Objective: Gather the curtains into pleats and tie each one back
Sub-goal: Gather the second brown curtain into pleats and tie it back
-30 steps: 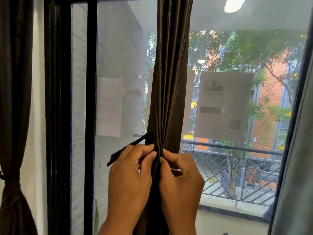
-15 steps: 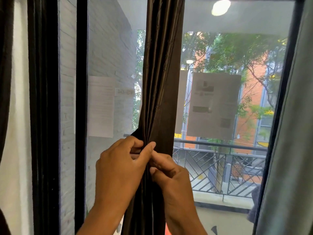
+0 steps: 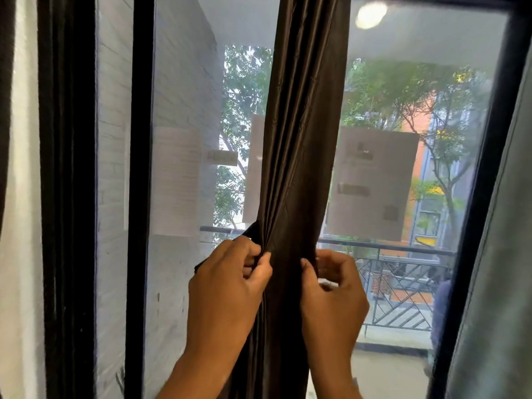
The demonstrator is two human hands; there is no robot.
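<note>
A dark brown curtain (image 3: 299, 133) hangs in front of the window, gathered into narrow pleats at hand height. My left hand (image 3: 227, 286) grips the left side of the bunch and holds a dark fabric tie-back strip (image 3: 250, 233) whose end pokes out to the left. My right hand (image 3: 334, 295) pinches the right side of the gathered curtain, fingers curled on the fabric. The two hands sit apart with the pleated cloth between them.
A black window frame post (image 3: 69, 197) stands to the left, with another dark curtain edge (image 3: 5, 110) at the far left. A grey curtain (image 3: 501, 269) hangs at the right. Papers (image 3: 371, 182) are stuck on the glass; a balcony railing (image 3: 403, 283) lies outside.
My hands were pressed together at the middle of the curtain and have moved apart to either side of the bunch. The view has shifted right, and the tie-back end has drawn in closer.
</note>
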